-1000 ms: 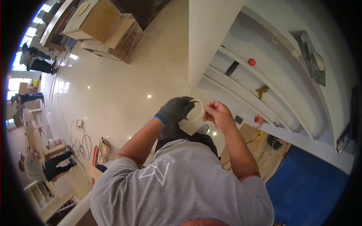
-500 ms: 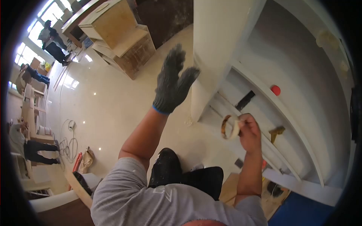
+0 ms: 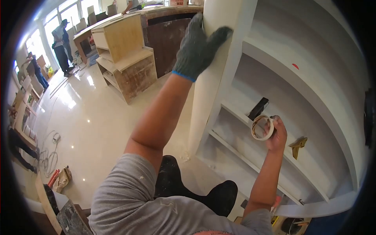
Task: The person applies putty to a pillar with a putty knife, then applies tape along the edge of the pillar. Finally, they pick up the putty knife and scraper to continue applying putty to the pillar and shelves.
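Observation:
My left hand (image 3: 199,50), in a dark grey knit glove with a blue cuff, is raised with the thumb spread from the fingers. It lies against or just in front of a white column (image 3: 207,90); contact is hard to tell. My bare right hand (image 3: 278,135) grips a roll of masking tape (image 3: 256,135), a pale ring with a brownish inside, in front of a white curved shelf unit (image 3: 305,84). Beyond the tape, a black block-like object (image 3: 258,108) rests on a shelf. To the right of this hand lies a crumpled brownish-yellow piece (image 3: 299,147).
A red round object (image 3: 295,66) shows partly on an upper shelf. Beyond the column stand a wooden cabinet (image 3: 121,39) and a long counter. Cable (image 3: 49,156) and a tan bag (image 3: 62,179) lie on the glossy floor at left. Several people (image 3: 60,47) are in the background.
The view has tilted upward. My left hand has moved up and right, over the column. My right hand still holds the tape roll, now further right with its opening turned towards me.

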`<action>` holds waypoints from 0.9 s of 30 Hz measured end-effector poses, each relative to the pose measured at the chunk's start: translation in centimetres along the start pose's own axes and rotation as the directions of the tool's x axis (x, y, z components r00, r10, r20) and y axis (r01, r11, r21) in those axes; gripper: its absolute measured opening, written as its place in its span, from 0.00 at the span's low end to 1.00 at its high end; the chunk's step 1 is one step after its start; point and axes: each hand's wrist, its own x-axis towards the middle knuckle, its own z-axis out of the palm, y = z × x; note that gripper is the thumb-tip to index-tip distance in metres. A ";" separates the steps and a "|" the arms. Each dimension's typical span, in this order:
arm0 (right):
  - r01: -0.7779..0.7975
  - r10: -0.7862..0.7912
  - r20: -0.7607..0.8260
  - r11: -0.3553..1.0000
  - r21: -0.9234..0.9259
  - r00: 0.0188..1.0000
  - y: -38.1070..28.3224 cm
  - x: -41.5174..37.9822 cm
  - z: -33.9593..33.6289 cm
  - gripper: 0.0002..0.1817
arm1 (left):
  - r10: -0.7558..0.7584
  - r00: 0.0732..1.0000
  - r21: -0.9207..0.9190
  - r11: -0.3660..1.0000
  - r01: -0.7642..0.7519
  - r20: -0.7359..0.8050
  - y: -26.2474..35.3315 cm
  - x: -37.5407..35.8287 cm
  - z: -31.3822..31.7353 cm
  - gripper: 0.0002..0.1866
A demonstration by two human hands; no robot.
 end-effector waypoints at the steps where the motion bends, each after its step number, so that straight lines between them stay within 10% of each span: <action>1: -0.010 0.010 -0.001 0.998 0.057 1.000 -0.1 0.2 -0.4 0.08 | -0.069 0.996 -0.122 0.990 0.075 0.054 0.6 -0.7 -0.4 0.39; 6: -0.071 0.075 -0.023 0.991 0.115 0.997 -0.2 0.7 -1.4 0.08 | -0.215 0.914 -0.341 0.878 0.335 0.346 2.0 -5.9 -2.5 0.35; 10: -0.055 0.053 0.074 0.998 0.025 0.996 0.3 0.3 -1.0 0.08 | -0.163 0.940 0.182 0.977 0.112 0.300 -1.2 -15.7 -3.7 0.38; 16: -0.060 0.060 -0.010 0.997 0.039 0.998 0.7 0.3 1.7 0.06 | 0.133 0.875 -0.116 0.989 -0.088 0.465 6.5 -23.3 -2.4 0.40; 21: -0.101 0.101 0.020 0.994 0.036 0.995 2.1 -0.9 11.2 0.04 | 0.175 0.940 -0.064 0.984 -0.164 0.293 7.9 -21.5 -1.8 0.35; 27: 0.031 0.019 0.136 0.937 -0.349 0.990 1.6 0.0 15.8 0.05 | 0.213 0.952 -0.091 0.976 -0.197 0.221 7.0 -19.3 -5.1 0.32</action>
